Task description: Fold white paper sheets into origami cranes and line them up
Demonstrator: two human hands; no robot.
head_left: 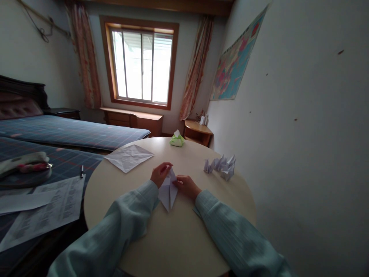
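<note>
A folded sheet of white paper (168,197), kite-like with a point toward me, stands between my hands over the round table (178,246). My left hand (161,174) pinches its upper left part near the top tip. From the right, my right hand (187,186) grips its side edge with thumb and fingers. Several folded white paper figures (221,166) stand in a cluster to the right of my right hand. To the left of my left hand lies a creased, unfolded paper sheet (129,157).
A green tissue pack (177,139) sits at the table's far edge. On the left, a bed with a blue plaid cover (72,129) holds printed sheets (49,215), a pen (82,171) and a bag (25,169). The white wall (302,165) runs close along the right.
</note>
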